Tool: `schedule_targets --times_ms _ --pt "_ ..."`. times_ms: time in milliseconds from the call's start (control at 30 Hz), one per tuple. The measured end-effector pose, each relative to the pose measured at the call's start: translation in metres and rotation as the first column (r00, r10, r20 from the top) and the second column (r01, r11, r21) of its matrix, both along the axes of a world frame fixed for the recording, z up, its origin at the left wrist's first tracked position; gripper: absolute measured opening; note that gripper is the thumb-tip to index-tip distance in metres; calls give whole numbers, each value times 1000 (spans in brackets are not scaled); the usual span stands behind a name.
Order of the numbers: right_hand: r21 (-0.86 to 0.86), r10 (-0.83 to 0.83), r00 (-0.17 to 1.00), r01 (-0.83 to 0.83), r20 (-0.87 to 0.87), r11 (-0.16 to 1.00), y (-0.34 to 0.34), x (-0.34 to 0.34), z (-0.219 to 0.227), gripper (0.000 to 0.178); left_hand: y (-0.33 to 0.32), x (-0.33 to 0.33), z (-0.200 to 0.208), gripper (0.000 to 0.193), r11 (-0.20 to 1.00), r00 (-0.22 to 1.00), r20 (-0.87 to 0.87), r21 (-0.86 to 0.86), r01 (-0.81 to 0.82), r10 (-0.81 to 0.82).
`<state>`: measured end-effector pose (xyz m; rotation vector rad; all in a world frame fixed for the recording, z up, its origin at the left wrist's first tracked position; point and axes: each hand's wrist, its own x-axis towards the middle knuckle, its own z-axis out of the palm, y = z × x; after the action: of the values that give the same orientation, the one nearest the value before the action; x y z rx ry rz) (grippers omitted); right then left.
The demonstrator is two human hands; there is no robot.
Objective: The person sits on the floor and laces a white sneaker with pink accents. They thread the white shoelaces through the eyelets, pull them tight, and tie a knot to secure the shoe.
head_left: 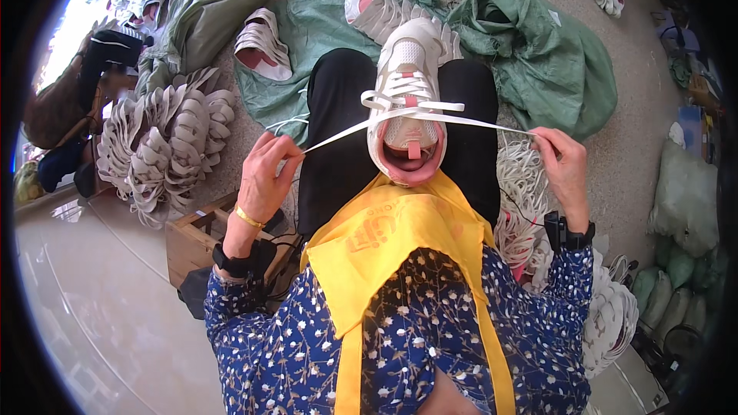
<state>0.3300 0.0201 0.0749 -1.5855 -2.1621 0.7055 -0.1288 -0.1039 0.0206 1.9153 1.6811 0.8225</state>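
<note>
A white and pink sneaker [410,119] rests between my knees, its toe pointing away and its pink-lined opening toward me. White shoelaces [419,113] cross over its tongue, with loops lying at either side. My left hand [265,173] pinches one lace end, drawn out to the left. Out to the right, my right hand [563,165] pinches the other end. Both laces are pulled nearly straight between the hands and the shoe.
Green woven sacks [538,54] lie on the floor ahead. Stacks of white shoe uppers [165,138] sit at the left, near a wooden stool [204,238]. A bundle of white laces [523,192] hangs beside my right knee. Another person [61,107] is at the far left.
</note>
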Motion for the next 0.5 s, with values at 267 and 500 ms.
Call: schedule_targets --times_ms 267,500 --pt "-154 -86 996 80 -36 985 11 41 -19 19 -14 -34 10 12 973 996 -25 -216 -83 80" --pt "-144 -65 993 78 97 987 21 41 -11 17 -13 -57 32 10 961 986 -160 -261 -88 47"
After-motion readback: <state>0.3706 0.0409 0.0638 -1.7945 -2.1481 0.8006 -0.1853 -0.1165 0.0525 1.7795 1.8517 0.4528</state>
